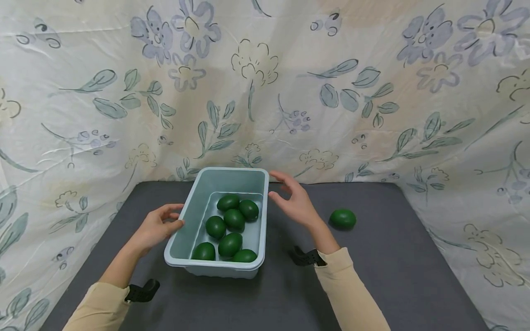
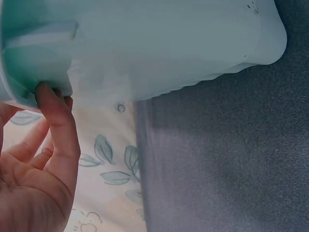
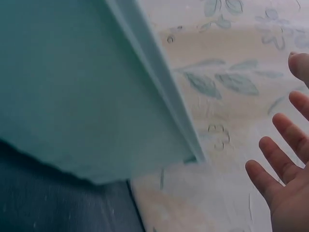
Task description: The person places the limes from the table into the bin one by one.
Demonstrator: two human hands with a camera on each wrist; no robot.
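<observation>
A pale blue-green plastic bin [image 1: 198,207] stands on the dark table, its long side running away from me. Several glossy dark green avocados [image 1: 233,219] lie inside it, mostly toward the near end. At the bin's left rim is my left hand [image 1: 157,230], thumb and fingertips right at the edge; the left wrist view shows a bent digit [image 2: 60,125] overlapping the outer wall. My right hand [image 1: 296,202] hovers by the right rim, fingers spread and holding nothing. In the right wrist view, those fingers [image 3: 285,157] are apart from the bin wall [image 3: 96,96].
One loose avocado [image 1: 342,219] lies on the dark grey table [image 1: 372,276], to the right of my right hand. A floral cloth [image 1: 265,92] hangs behind the table and along both sides. Each wrist wears a black strap [image 1: 142,291].
</observation>
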